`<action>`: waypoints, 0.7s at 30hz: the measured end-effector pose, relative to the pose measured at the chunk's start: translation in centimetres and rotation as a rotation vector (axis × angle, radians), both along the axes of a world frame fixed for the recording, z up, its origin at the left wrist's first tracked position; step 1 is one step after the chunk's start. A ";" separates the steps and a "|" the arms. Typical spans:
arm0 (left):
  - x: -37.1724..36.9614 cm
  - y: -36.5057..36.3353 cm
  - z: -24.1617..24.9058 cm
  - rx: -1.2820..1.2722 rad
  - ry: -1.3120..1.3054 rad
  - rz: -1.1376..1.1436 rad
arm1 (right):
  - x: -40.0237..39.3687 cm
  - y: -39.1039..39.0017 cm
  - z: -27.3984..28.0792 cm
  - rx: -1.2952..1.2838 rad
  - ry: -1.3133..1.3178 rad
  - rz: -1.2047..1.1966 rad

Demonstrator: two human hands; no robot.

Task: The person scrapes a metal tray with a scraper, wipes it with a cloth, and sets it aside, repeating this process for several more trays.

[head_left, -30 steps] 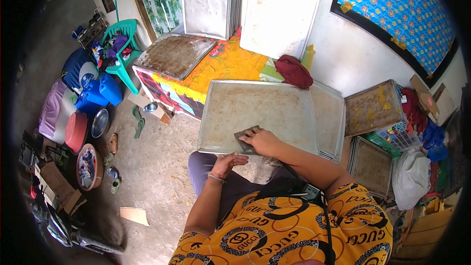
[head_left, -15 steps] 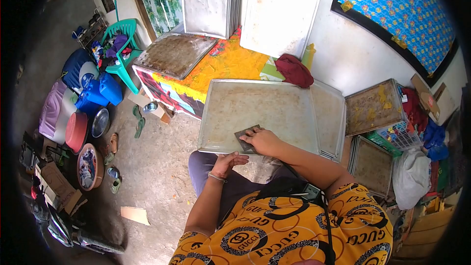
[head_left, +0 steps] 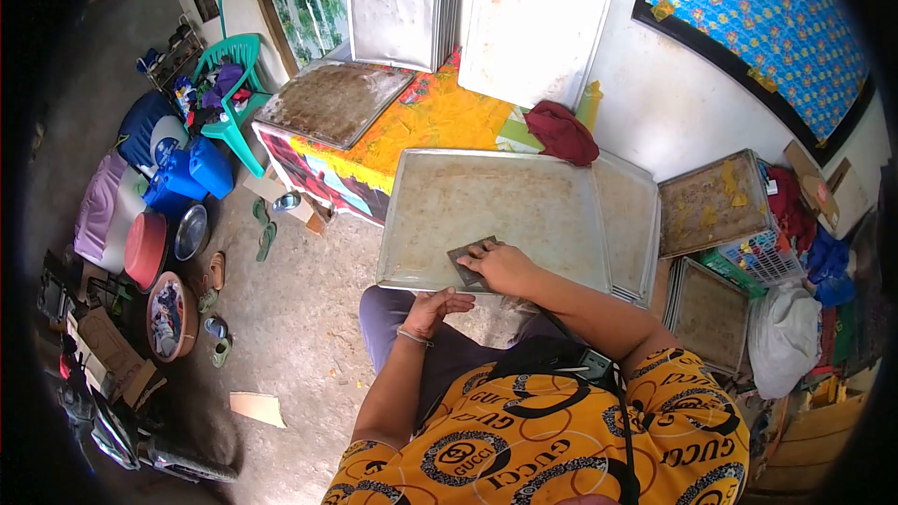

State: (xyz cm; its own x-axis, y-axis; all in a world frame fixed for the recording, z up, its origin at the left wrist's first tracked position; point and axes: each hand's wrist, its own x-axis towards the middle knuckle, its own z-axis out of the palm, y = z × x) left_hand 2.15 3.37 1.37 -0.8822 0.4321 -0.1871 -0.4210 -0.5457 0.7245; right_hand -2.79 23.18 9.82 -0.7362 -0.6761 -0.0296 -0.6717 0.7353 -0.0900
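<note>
A large metal baking tray [head_left: 496,196] rests across my lap, its surface dull and stained. My right hand [head_left: 505,266] presses a flat grey scraper [head_left: 465,260] against the tray's near part, close to the front rim. My left hand [head_left: 432,307] grips the tray's near edge from below, fingers curled over the rim. More trays [head_left: 629,224] lie stacked under the big one to the right.
A table with an orange cloth [head_left: 426,126] carries a dirty tray [head_left: 334,103] and a red rag [head_left: 561,136]. Clean trays [head_left: 533,23] lean on the wall. Crusted trays [head_left: 711,204] stand at right beside a basket [head_left: 762,260]. Buckets [head_left: 187,178], bowls and sandals litter the left floor.
</note>
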 end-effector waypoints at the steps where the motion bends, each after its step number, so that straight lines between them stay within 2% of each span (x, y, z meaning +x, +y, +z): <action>1: 0.0 0.0 0.0 -0.001 -0.002 0.000 | 0.0 0.0 0.0 0.012 -0.005 -0.001; 21: 0.0 -0.1 0.2 -0.027 0.012 -0.013 | -0.1 0.0 -0.3 -0.018 0.036 0.019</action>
State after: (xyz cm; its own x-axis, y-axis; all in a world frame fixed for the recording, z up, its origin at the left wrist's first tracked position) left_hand 2.16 3.27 1.54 -0.8785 0.4389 -0.1886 -0.4197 -0.5203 0.7437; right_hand -2.88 23.23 9.50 -0.7238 -0.6899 0.0094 -0.6883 0.7211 -0.0784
